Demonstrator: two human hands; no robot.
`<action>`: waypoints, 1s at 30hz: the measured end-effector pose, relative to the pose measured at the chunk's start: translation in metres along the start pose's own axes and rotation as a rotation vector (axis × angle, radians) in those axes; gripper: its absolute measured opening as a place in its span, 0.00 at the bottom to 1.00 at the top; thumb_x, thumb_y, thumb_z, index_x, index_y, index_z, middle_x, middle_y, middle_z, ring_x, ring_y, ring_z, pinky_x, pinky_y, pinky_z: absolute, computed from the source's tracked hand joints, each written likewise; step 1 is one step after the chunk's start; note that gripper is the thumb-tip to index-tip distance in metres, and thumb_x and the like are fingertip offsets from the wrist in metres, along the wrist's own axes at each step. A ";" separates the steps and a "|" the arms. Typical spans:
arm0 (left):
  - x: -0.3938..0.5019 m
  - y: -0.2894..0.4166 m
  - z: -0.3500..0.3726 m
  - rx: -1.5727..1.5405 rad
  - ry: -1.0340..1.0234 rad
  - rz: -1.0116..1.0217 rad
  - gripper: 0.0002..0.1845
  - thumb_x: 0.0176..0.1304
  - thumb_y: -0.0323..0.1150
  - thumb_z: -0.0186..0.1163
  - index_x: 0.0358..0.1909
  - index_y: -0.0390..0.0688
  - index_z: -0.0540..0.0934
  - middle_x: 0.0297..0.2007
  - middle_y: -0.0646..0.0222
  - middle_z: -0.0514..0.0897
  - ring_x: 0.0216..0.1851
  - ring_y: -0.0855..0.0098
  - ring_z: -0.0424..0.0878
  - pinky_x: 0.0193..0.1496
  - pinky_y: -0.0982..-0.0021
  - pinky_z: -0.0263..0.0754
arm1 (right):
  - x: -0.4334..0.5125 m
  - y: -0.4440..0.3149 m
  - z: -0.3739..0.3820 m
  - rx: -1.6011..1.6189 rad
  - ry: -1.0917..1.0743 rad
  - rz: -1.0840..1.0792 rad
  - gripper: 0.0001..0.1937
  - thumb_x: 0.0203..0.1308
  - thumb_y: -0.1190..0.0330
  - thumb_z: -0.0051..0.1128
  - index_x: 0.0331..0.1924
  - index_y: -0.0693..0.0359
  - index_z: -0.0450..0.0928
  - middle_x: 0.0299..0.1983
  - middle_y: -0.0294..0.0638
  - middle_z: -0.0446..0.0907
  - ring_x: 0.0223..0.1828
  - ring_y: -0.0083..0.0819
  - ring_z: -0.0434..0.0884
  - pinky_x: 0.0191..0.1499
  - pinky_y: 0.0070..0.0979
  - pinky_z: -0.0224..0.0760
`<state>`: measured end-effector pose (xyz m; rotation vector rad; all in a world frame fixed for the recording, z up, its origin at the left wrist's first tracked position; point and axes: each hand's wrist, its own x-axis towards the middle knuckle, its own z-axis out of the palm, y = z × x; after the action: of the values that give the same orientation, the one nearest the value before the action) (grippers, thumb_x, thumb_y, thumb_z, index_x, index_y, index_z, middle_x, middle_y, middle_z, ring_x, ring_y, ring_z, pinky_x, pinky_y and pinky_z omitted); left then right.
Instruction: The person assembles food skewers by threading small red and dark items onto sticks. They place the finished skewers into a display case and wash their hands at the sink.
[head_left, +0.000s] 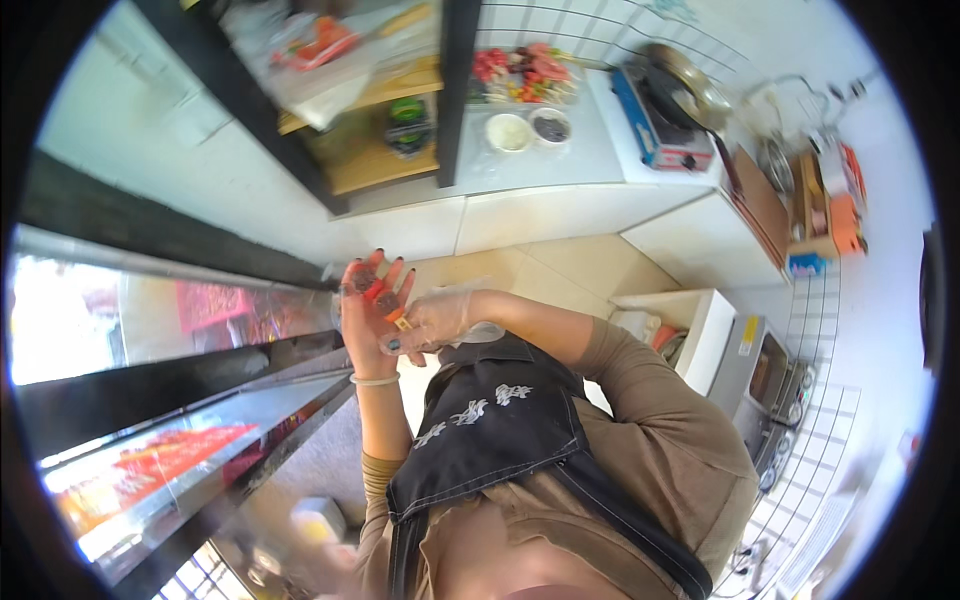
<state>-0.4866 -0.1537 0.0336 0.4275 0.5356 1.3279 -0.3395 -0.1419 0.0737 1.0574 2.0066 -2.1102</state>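
My left hand (367, 322) is palm up with its fingers spread, a pale bracelet at its wrist. Over the palm lies a short skewer of red pieces with dark filling or topping (376, 292); whether it rests on the skin cannot be told. My right hand (435, 322), in a clear plastic glove, closes on the skewer's stick end. Both hands are in front of a black apron (487, 435). On the counter beyond stand a white bowl of pale contents (509, 133), a bowl of dark contents (550, 126) and a pile of colourful skewered food (525, 73).
A blue portable gas stove (652, 127) bears a metal pan (694, 82) at the back right. Wooden shelves (382, 169) stand left of the counter (547, 161). Dark frame bars (180, 217) and glass lie close on the left. An open white drawer (701, 330) juts out at right.
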 end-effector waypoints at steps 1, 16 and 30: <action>0.001 -0.015 0.013 0.072 -0.047 -0.022 0.19 0.70 0.38 0.51 0.58 0.44 0.66 0.59 0.58 0.71 0.57 0.56 0.73 0.62 0.50 0.67 | -0.013 0.026 0.003 0.028 0.069 -0.024 0.28 0.65 0.42 0.43 0.26 0.57 0.84 0.18 0.33 0.75 0.23 0.25 0.73 0.29 0.25 0.65; 0.098 -0.267 0.090 0.447 -0.280 -0.510 0.28 0.70 0.50 0.47 0.64 0.42 0.67 0.57 0.57 0.76 0.58 0.62 0.74 0.65 0.57 0.63 | -0.271 0.220 -0.076 0.396 0.568 0.082 0.27 0.66 0.46 0.44 0.25 0.61 0.84 0.18 0.33 0.76 0.21 0.21 0.71 0.27 0.21 0.64; 0.137 -0.389 -0.037 2.381 0.038 -0.386 0.41 0.53 0.54 0.61 0.66 0.44 0.62 0.53 0.55 0.75 0.51 0.59 0.74 0.52 0.54 0.68 | -0.668 0.310 -0.177 0.942 1.690 -0.034 0.14 0.59 0.57 0.60 0.23 0.58 0.77 0.24 0.31 0.77 0.26 0.17 0.74 0.32 0.14 0.69</action>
<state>-0.1797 -0.0952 -0.2382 1.9917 1.9427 -0.3297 0.3961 -0.3087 0.1466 3.7798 0.6360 -2.2184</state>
